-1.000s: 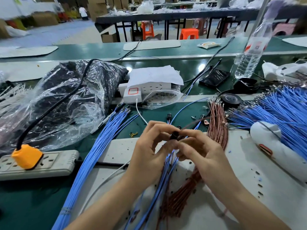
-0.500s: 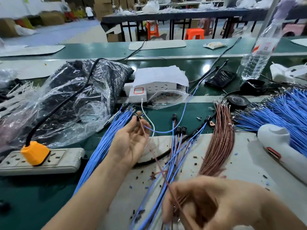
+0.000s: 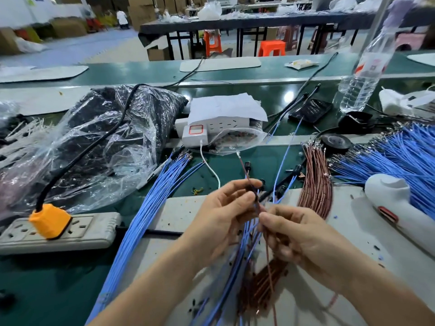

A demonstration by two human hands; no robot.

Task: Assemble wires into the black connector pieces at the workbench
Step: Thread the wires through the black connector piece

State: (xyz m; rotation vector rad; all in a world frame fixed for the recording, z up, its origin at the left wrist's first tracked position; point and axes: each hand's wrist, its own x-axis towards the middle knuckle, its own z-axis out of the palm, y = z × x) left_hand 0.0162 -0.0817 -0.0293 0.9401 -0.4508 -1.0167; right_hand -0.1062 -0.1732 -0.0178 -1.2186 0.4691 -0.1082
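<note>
2 hands meeting up close
left hand curled round a black connector, right hand pinching 1 brown wire just below

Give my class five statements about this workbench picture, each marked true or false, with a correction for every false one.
1. The right hand pinches a brown wire. True.
2. The orange plug lies unplugged on the bench. False: it sits in the grey power strip.
3. The water bottle lies on its side. False: it stands upright.
4. A brown wire bundle lies to the right of the hands. True.
5. The left hand rests flat on the bench. False: it is raised, and its fingers hold a small black connector piece.
</note>
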